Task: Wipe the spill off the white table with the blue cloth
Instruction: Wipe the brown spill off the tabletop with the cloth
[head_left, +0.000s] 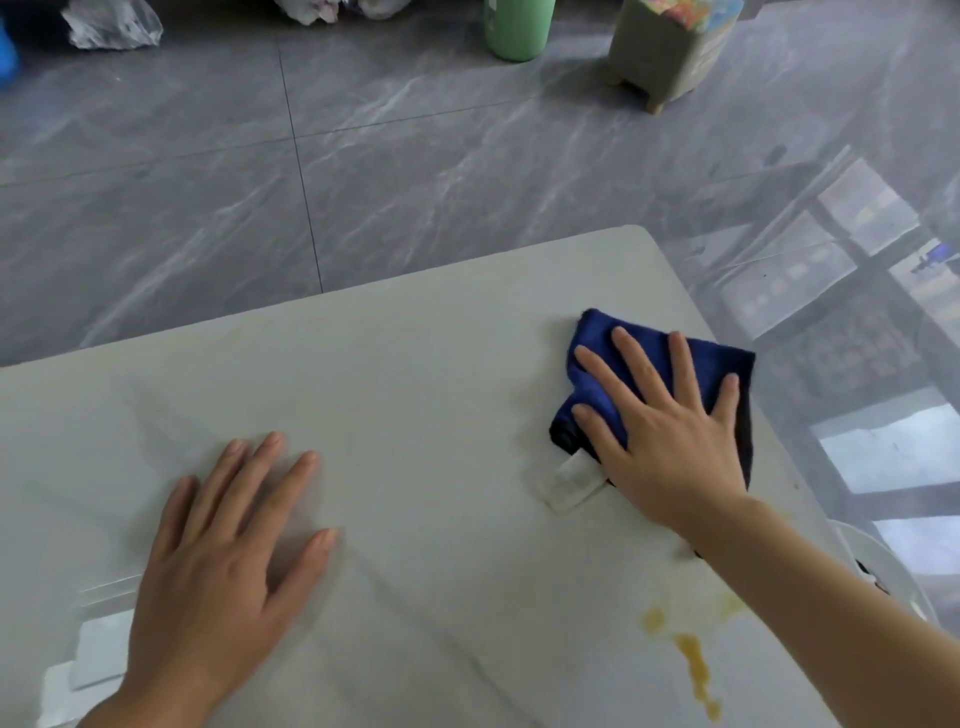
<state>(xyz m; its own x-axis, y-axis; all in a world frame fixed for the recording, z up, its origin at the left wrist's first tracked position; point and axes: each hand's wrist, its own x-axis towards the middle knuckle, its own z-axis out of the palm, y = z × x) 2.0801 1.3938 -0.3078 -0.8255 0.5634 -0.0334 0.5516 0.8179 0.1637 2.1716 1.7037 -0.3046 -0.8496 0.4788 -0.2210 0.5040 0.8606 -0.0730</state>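
A folded blue cloth (597, 353) lies on the white table (415, 374) near its far right corner, a white label (569, 486) sticking out from its near edge. My right hand (670, 431) lies flat on top of the cloth, fingers spread, pressing it to the table. An orange-yellow spill (693, 665) streaks the table close to me on the right, under my right forearm, well apart from the cloth. My left hand (223, 561) rests palm down on the table's left part, fingers apart, holding nothing.
Grey marble floor tiles (363, 156) lie beyond the table. On the floor at the back stand a green bottle (517, 28) and a small beige stool (670, 52); a crumpled plastic bag (111, 26) lies at back left. A white chair edge (883, 566) shows at right.
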